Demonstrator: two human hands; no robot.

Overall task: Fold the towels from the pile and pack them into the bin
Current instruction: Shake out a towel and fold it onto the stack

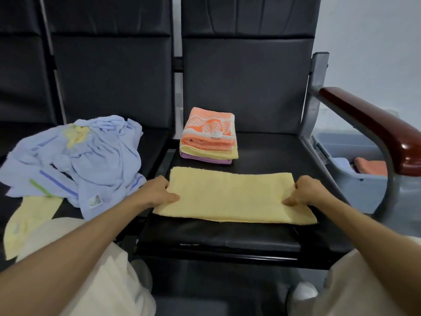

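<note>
Black seat (227,236) spans the frame's centre, a dark strip showing along its front edge. My left hand (159,192) and right hand (305,192), well apart, each pinch one end of the yellow towel (232,197) lying flat there. Stack (209,137) sits behind, pile (75,156) at left, bin (355,179) at right beyond the armrest (376,133).

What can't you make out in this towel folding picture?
Head view only.
Bin: armrest and chair frame hide most of it; how full is unclear.
Pile: towels overlap, count unclear.
Towel labels: too small to read.
Fingers of left hand and right hand: under the yellow towel.
</note>
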